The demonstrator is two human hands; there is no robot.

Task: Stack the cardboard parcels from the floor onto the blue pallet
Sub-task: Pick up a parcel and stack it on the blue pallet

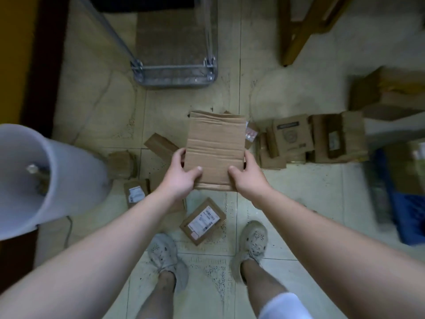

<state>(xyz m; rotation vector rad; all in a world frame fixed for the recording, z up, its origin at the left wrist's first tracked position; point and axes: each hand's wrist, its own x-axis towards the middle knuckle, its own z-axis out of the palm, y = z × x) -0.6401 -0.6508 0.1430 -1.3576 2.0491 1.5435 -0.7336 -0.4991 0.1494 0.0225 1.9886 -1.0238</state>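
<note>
A plain brown cardboard parcel (216,143) is held above the floor in front of me. My left hand (181,174) grips its near left corner and my right hand (248,176) grips its near right corner, thumbs on top. The blue pallet (407,215) shows at the right edge, blurred, with something brown on it. On the tiled floor lie more parcels: a labelled one (202,221) between my hands and my feet, another labelled one (135,194) to the left, and a small brown one (161,145) partly behind the held parcel.
A white bucket (57,176) stands at the left. A metal wire cart (174,72) is ahead. Several opened boxes (315,139) crowd the floor to the right, with a bigger box (388,93) behind them. Wooden furniture legs (296,33) are at the top right. My shoes (253,242) stand on the tiles.
</note>
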